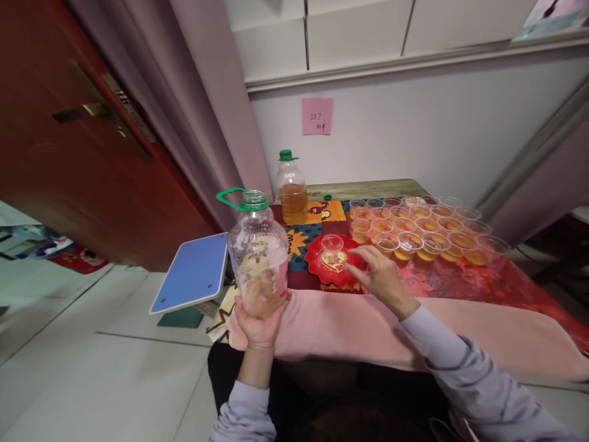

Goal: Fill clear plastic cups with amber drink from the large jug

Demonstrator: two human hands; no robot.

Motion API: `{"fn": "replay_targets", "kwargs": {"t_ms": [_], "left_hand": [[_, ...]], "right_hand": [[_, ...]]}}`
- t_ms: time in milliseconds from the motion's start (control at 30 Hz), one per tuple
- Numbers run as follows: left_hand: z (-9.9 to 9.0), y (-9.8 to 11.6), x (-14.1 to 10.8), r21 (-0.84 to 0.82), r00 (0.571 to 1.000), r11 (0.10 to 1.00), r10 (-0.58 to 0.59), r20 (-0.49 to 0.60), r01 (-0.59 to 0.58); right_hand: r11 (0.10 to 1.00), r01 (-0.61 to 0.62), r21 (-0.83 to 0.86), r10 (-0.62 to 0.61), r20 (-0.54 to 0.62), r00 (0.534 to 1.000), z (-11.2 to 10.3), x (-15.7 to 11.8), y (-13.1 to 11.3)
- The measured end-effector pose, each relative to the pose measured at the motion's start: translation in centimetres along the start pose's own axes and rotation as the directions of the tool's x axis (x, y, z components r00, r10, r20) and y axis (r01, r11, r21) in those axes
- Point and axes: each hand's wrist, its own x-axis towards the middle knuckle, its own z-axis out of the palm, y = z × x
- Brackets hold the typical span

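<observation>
My left hand [261, 322] supports a large clear plastic jug [257, 258] from below and behind, fingers wrapped round its base. The jug stands upright and uncapped, with a green ring handle at its neck; how much liquid it holds is hard to tell. A small clear plastic cup [332, 245] stands on a red scalloped plate [315, 267] with a yellow print. Just right of that cup, my right hand [380, 276] hovers over the plate's edge with thumb and fingers apart, holding nothing.
Several cups of amber liquid [409, 242] stand in rows at the right. A capped jug of amber liquid [293, 199] is at the back, near a loose green cap [327, 197]. A pink cloth [340, 319] covers the table's front edge; a blue board [191, 270] stands left.
</observation>
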Motion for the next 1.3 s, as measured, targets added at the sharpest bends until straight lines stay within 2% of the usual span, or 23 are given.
{"fn": "replay_targets", "kwargs": {"t_ms": [133,233,400,533,633,800,967,1100,1300], "left_hand": [[0.6,0.2,-0.1,-0.015,0.999,1.000,-0.023,0.029,0.023],[1.3,0.1,-0.3,0.009,1.000,1.000,-0.002,0.019,0.001],[1.7,0.0,-0.4,0.041,1.000,0.999,0.007,0.019,-0.008],[1.3,0.2,-0.3,0.026,1.000,1.000,0.009,0.006,-0.009],[1.1,0.3,-0.2,0.015,1.000,1.000,-0.004,0.006,0.004],[1.1,0.4,-0.3,0.006,1.000,1.000,-0.009,-0.010,0.009],[1.1,0.4,-0.4,0.030,0.999,0.999,-0.019,-0.031,0.020],[0.9,0.4,-0.4,0.027,0.997,0.999,-0.017,-0.069,0.019],[0.2,0.3,-0.3,-0.005,0.998,0.999,-0.033,-0.062,0.032]], "right_hand": [[0.999,0.049,0.002,-0.048,0.203,0.978,0.8,-3.3,-1.1],[0.999,0.043,0.008,-0.043,0.267,0.963,2.2,-4.2,-1.3],[0.999,0.041,0.012,-0.042,0.253,0.966,3.5,-3.6,-1.0],[0.999,0.045,-0.011,-0.041,0.252,0.967,3.4,-3.3,-1.3],[1.000,0.022,-0.005,-0.020,0.203,0.979,2.9,-2.5,-1.5],[0.997,-0.075,0.003,0.075,0.084,0.994,2.8,1.6,-0.9],[0.985,-0.170,-0.029,0.172,0.145,0.974,4.6,4.8,0.0],[0.982,-0.188,-0.017,0.189,0.149,0.971,5.1,4.7,0.4],[0.987,-0.163,-0.003,0.162,0.123,0.979,4.0,4.0,0.3]]}}
